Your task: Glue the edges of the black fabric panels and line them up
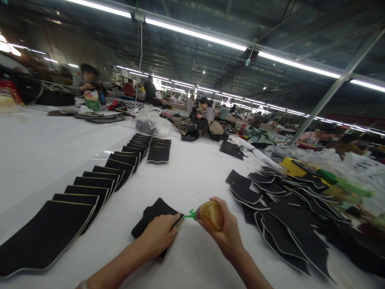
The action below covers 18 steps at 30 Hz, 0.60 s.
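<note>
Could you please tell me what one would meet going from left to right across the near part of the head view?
Row of overlapping black pieces, single black piece under the left hand, green nozzle, amber bottle in the right hand, loose black pile.

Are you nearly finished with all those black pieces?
Probably partway. The neat overlapping row with yellowish edges looks done, and so may the short stack beside its far end. In hand is one black piece, under the left hand; the right hand holds a bottle, green tip at its corner. The messy pile looks left to do.
</note>
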{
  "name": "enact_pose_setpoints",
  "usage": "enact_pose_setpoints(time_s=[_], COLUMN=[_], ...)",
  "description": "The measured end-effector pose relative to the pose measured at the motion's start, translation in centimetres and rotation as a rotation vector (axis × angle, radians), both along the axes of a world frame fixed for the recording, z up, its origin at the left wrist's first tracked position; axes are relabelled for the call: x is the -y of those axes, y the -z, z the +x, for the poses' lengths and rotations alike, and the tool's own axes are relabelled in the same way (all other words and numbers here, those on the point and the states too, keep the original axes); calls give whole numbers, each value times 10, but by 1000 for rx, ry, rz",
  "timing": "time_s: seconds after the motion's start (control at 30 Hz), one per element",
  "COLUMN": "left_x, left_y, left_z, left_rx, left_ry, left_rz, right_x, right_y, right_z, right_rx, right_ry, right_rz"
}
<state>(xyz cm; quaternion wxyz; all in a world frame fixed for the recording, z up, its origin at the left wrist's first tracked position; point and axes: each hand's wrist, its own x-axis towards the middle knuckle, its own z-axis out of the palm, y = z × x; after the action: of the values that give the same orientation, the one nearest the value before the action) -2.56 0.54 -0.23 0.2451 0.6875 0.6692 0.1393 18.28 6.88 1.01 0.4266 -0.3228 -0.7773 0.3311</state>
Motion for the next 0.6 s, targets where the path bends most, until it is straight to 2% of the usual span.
enact_pose_setpoints(time_s=[0.1,0.27,0.4,0.6], left_x=[1,3,4,6], left_y=[-1,-2,-2,-5], left_z=[1,2,2,0], left_rx=[-18,-30,-33,35], left_ry=[10,17,19,29], left_rz=[1,11,-12,-4], right_x=[2,0,-2,0], right_y=[-2,-3,0,-1], right_z=[0,1,3,5], right_rx=[38,12,6,-78], right_ry=[13,0,17,-83], right_rz=[31,-36,-27,-171])
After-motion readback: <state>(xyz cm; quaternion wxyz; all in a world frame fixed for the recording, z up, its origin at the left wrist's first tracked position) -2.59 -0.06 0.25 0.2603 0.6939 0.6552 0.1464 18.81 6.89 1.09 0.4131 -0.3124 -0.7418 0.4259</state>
